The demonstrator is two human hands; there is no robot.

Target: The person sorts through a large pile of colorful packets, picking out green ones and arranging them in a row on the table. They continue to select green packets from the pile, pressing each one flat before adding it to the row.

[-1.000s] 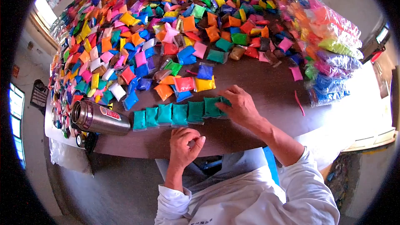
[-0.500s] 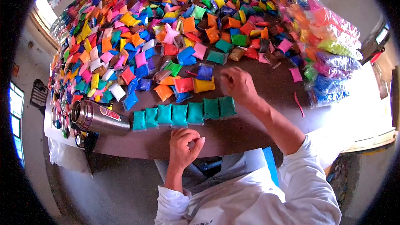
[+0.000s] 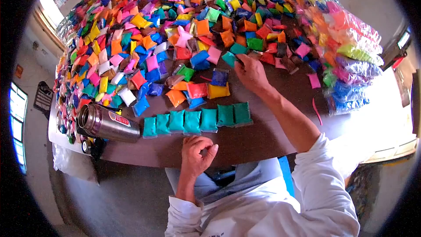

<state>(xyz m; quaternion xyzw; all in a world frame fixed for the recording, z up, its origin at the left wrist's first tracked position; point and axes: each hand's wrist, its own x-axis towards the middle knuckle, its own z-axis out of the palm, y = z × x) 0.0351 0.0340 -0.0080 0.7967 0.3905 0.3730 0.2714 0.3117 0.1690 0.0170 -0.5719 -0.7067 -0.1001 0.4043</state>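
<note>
My right hand point(image 3: 251, 72) reaches forward over the brown table point(image 3: 272, 136) and pinches a teal packet point(image 3: 229, 58) at the edge of the big heap of small coloured packets point(image 3: 175, 26). A row of several teal and green packets point(image 3: 197, 120) lies side by side near the table's front edge. My left hand point(image 3: 196, 156) rests on that front edge with its fingers curled and nothing in it, just below the row.
A steel flask point(image 3: 105, 125) lies on its side at the left end of the row. Clear bags stuffed with coloured packets point(image 3: 351, 57) are stacked along the right side. A pink strip point(image 3: 315, 109) lies on the table's right part.
My right hand left the right end of the green row and moved forward to the heap, where it now grips a teal packet. My left hand stayed put.
</note>
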